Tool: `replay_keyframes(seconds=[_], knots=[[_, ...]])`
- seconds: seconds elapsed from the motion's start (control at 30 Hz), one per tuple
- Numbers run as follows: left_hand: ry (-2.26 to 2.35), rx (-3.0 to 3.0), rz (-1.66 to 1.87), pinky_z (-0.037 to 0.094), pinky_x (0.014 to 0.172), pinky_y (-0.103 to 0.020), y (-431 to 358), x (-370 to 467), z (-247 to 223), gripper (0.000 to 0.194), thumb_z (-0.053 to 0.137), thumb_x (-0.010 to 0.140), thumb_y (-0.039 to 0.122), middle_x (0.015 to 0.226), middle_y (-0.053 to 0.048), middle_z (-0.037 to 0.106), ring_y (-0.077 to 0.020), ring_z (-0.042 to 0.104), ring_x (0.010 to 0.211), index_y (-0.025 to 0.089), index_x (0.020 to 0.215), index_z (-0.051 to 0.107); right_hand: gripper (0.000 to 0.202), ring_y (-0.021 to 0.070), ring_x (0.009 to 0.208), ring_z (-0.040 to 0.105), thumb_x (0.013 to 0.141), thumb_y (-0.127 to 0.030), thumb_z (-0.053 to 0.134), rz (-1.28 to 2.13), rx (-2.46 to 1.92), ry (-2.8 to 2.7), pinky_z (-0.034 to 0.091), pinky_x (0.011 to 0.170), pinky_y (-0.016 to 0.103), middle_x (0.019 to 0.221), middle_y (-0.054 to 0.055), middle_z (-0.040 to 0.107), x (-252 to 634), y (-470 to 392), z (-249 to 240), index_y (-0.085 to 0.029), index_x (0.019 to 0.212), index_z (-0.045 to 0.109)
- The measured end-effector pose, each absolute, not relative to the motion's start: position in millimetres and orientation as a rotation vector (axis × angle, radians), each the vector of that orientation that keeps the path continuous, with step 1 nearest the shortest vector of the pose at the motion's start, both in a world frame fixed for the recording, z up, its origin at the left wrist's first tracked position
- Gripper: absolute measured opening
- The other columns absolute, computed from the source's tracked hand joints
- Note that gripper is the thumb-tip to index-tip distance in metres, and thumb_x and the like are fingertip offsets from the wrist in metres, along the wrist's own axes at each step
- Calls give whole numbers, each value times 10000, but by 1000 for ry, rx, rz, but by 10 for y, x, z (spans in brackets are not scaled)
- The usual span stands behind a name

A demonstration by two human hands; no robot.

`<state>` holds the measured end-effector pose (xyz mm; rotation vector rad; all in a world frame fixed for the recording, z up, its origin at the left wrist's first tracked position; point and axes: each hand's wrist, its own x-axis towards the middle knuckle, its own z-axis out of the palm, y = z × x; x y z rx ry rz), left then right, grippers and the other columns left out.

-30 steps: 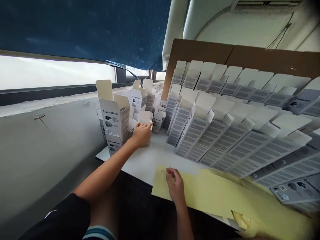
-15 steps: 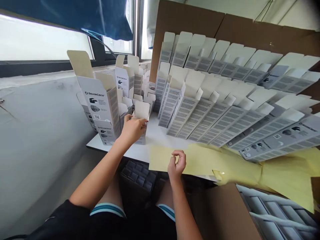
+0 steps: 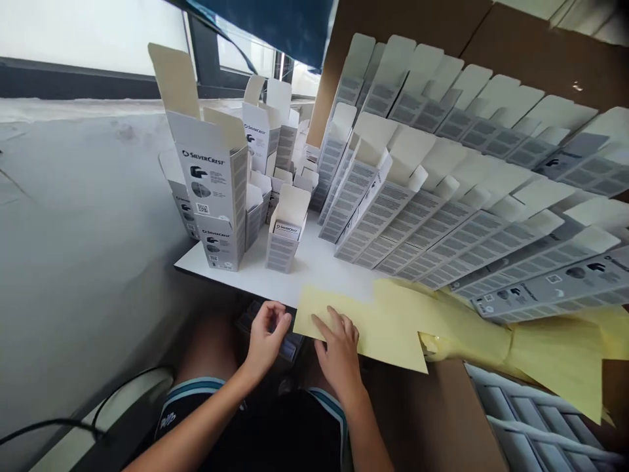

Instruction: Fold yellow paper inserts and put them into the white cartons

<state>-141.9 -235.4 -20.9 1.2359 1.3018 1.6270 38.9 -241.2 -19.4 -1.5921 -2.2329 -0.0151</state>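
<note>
Just off the table's front edge, my left hand (image 3: pixel 268 335) is curled closed, and nothing shows in its fingers. My right hand (image 3: pixel 340 344) rests with spread fingers on a yellow sheet (image 3: pixel 388 328) that hangs partly over the edge. Beyond my left hand stands a small open carton (image 3: pixel 282 252), its flap upright; a printed SilverCrest piece (image 3: pixel 286 230) shows in its mouth. To its left, a taller stack of grey-white SilverCrest cartons (image 3: pixel 204 177) stands with the top flaps raised.
Long rows of open cartons (image 3: pixel 393 210) fill the right of the white table (image 3: pixel 230 272), before a brown cardboard sheet (image 3: pixel 531 52). More yellow paper (image 3: pixel 555 354) drapes at right. A divided cardboard box (image 3: pixel 457 406) sits below it. A wall (image 3: pixel 98 216) bounds the left.
My left hand has left the small carton and come back toward me, below the table edge. My right hand has uncurled and lies on the yellow sheet. The view has shifted.
</note>
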Motion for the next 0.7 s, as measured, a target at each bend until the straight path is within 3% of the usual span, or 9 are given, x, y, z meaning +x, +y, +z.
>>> replay_keyframes(seconds=[0.1, 0.23, 0.33, 0.43, 0.5, 0.57, 0.63, 0.7], knots=[[1160, 934, 1246, 449, 584, -238, -2421, -1465, -477, 433, 649, 830, 568, 820, -32, 635, -152, 583, 697, 166, 988, 619, 537, 398, 1186, 499, 801, -86, 576, -7, -1581, -2262, 436, 933, 638, 1403, 136, 554, 273, -2584, -143, -340, 1262, 685], [1005, 819, 1057, 432, 570, -223, -2281, -1611, -488, 519, 751, 725, 611, 762, -35, 675, -135, 583, 632, 124, 872, 653, 426, 431, 1243, 476, 832, -206, 658, 132, -1464, -2342, 322, 1008, 752, 1415, 122, 535, 167, -2796, -44, -366, 1225, 689], [957, 914, 1010, 424, 567, -218, -2232, -1748, -371, 503, 756, 745, 592, 746, -38, 700, -131, 589, 607, 116, 895, 690, 474, 395, 1311, 463, 854, -307, 683, 326, -1323, -2237, 386, 1060, 663, 1469, 111, 473, 214, -2839, 128, -349, 1322, 621], [901, 1098, 910, 450, 612, -223, -2307, -1876, -184, 438, 706, 836, 537, 825, -63, 743, -151, 639, 679, 118, 961, 732, 522, 339, 1367, 440, 886, -297, 637, 402, -1312, -1966, 422, 1097, 551, 1485, 124, 455, 309, -2751, 343, -283, 1400, 547], [868, 1230, 862, 478, 667, -233, -2383, -1934, -46, 383, 672, 885, 482, 934, -79, 762, -172, 668, 775, 134, 1025, 748, 458, 305, 1263, 542, 885, -313, 639, 607, -1348, -1877, 461, 1064, 496, 1367, 121, 579, 348, -2653, 447, -251, 1337, 596], [862, 1327, 853, 487, 689, -236, -2448, -1961, 73, 350, 659, 906, 442, 964, -72, 764, -175, 673, 813, 155, 1089, 740, 343, 257, 1016, 660, 881, -350, 640, 1035, -1333, -1833, 550, 900, 405, 1130, 97, 711, 349, -2566, 486, -211, 1192, 679], [901, 1390, 876, 471, 646, -225, -2494, -1963, 153, 349, 660, 912, 421, 856, -41, 751, -155, 655, 744, 167, 1147, 704, 275, 201, 771, 665, 873, -385, 634, 1412, -1267, -1756, 552, 701, 311, 893, 62, 743, 314, -2519, 464, -172, 1018, 729], [959, 1477, 940, 456, 619, -224, -2525, -1954, 199, 292, 662, 917, 397, 777, -19, 725, -141, 634, 689, 170, 1098, 692, 275, 160, 645, 612, 856, -398, 632, 1534, -1225, -1690, 502, 599, 261, 762, 39, 718, 262, -2517, 409, -148, 896, 739]])
